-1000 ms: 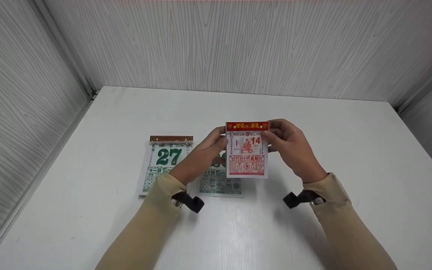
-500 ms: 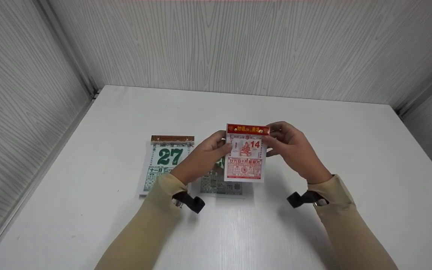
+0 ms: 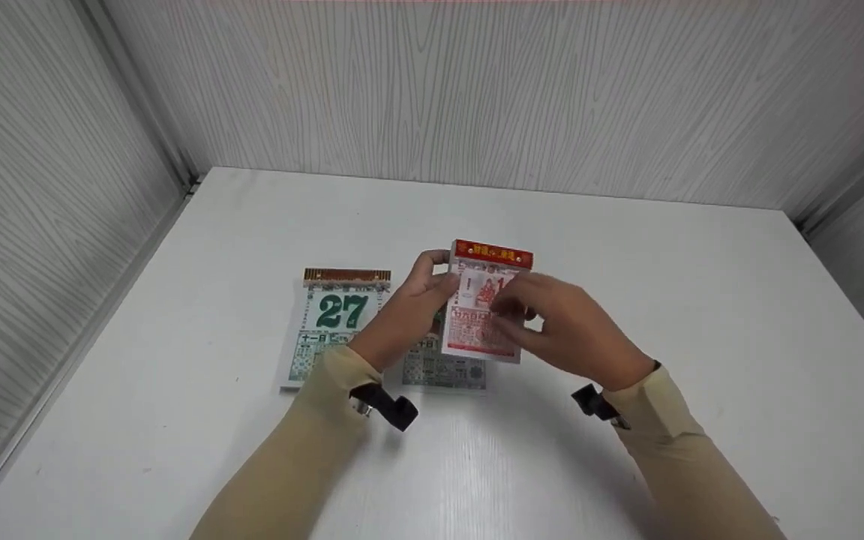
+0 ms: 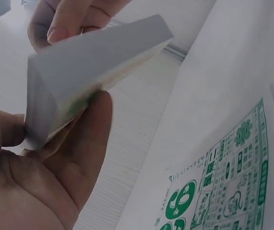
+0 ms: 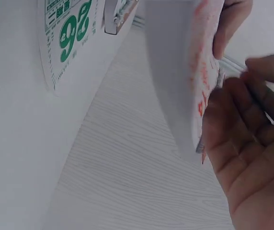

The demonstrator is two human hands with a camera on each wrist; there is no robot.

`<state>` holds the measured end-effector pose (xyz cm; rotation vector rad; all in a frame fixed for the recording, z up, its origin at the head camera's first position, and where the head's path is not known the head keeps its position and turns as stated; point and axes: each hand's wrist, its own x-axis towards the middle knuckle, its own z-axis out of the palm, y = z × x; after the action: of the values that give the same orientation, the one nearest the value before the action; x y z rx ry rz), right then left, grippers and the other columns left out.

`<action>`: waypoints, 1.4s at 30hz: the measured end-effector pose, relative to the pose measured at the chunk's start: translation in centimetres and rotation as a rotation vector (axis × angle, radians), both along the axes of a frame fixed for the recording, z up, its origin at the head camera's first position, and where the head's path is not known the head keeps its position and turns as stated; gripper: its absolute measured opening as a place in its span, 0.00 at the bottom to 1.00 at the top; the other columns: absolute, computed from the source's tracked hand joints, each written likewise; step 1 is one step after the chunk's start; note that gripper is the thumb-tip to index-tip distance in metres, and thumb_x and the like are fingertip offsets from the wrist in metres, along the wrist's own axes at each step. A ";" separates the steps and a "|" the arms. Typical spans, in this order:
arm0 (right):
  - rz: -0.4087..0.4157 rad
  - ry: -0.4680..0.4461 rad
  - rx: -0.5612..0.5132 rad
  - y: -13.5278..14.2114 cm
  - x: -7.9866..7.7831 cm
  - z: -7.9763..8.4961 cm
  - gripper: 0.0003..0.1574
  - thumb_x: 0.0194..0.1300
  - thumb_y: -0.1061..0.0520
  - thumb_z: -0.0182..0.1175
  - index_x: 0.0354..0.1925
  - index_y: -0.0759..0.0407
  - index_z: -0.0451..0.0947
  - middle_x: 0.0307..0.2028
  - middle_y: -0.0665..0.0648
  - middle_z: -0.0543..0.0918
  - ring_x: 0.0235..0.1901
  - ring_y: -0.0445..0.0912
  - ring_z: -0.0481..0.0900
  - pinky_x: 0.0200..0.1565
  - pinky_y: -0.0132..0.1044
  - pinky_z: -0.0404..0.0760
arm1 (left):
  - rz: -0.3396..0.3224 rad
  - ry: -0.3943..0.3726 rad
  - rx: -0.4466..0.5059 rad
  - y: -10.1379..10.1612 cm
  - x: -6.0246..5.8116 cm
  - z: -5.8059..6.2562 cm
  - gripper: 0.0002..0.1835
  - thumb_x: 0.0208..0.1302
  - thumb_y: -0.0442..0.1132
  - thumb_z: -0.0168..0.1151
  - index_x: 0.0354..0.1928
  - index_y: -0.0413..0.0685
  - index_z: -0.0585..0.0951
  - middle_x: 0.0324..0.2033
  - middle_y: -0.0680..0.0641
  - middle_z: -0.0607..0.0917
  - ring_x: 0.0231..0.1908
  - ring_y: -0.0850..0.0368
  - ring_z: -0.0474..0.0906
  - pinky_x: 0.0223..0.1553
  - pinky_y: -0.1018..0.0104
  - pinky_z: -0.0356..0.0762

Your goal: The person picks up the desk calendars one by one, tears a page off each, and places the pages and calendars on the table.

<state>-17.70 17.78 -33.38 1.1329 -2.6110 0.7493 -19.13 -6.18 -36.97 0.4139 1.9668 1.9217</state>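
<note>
A small tear-off calendar (image 3: 469, 330) with a red header strip and red print hangs tilted over the table. My left hand (image 3: 409, 311) grips its left edge, thumb on the front page and fingers behind. In the left wrist view, the thick block of pages (image 4: 94, 52) shows edge-on between that thumb and fingers. My right hand (image 3: 578, 326) is in front of the page's right half, covering part of the number. Its fingers are loosely bent at the page surface in the right wrist view, with the thumb (image 5: 271, 69) apart from them.
On the white table (image 3: 627, 247), a green-print calendar showing 27 (image 3: 340, 311) lies to the left. Beside it lies a green-print page (image 3: 443, 375), partly hidden by the held calendar and left hand; the right wrist view shows 26 on it. Wood-grain panels (image 3: 432, 90) stand around the table.
My right hand has let go of the red calendar's upper right edge and moved across its front. The calendar has tilted and shifted slightly left, still held in my left hand.
</note>
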 end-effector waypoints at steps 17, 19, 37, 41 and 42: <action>0.125 0.057 0.246 -1.1 0.2 -0.9 0.28 0.55 0.47 0.80 0.50 0.56 0.83 0.47 0.52 0.82 0.45 0.44 0.79 0.49 0.41 0.82 | -0.016 -0.013 0.216 1.3 0.3 -0.5 0.24 0.85 0.50 0.38 0.77 0.75 0.53 0.59 0.42 0.78 0.50 0.46 0.84 0.47 0.52 0.84; 0.128 0.057 0.257 -1.2 0.1 -1.0 0.29 0.55 0.47 0.80 0.51 0.57 0.82 0.47 0.52 0.82 0.46 0.45 0.79 0.50 0.42 0.82 | -0.008 -0.014 0.211 1.4 0.3 -0.5 0.25 0.85 0.52 0.39 0.78 0.73 0.52 0.58 0.41 0.78 0.49 0.46 0.83 0.46 0.52 0.84; 0.198 0.037 0.162 -1.0 -0.2 -1.7 0.11 0.63 0.60 0.73 0.45 0.57 0.85 0.44 0.53 0.81 0.38 0.41 0.79 0.40 0.33 0.83 | 0.067 0.000 0.192 1.1 0.2 -0.6 0.25 0.84 0.49 0.36 0.78 0.72 0.52 0.59 0.42 0.77 0.50 0.47 0.82 0.48 0.56 0.81; 0.199 0.034 0.131 -1.0 -0.3 -1.7 0.08 0.63 0.61 0.73 0.41 0.57 0.85 0.43 0.52 0.81 0.38 0.41 0.78 0.39 0.33 0.82 | 0.092 0.000 0.195 1.1 0.2 -0.5 0.24 0.84 0.52 0.36 0.77 0.74 0.54 0.58 0.41 0.77 0.50 0.46 0.82 0.47 0.55 0.82; 0.196 0.025 0.125 -0.9 -0.3 -1.7 0.08 0.63 0.62 0.72 0.41 0.57 0.85 0.42 0.52 0.80 0.37 0.41 0.78 0.39 0.33 0.82 | 0.097 -0.001 0.193 1.1 0.2 -0.5 0.24 0.84 0.52 0.37 0.76 0.75 0.54 0.58 0.41 0.77 0.50 0.46 0.82 0.48 0.55 0.82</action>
<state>-17.96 16.83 -35.11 1.4397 -2.5837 0.6100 -18.91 -5.04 -37.44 0.3742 1.8378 2.1821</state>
